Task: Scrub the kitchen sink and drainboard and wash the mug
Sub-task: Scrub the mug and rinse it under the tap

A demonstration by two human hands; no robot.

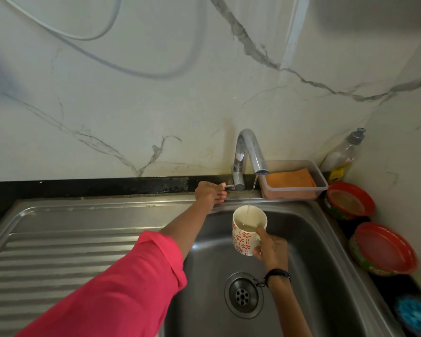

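Mug (249,230) sits right under the tap (249,152) so it catches the stream; our right hand (270,246) pinches its handle. Our left hand (210,193) fingers curl on the tap lever, probably to set the flow.

Brushed steel sink (314,242) (ribbed drainboard (58,251)), glossy ceramic mug (246,237), polished marble wall (156,93).
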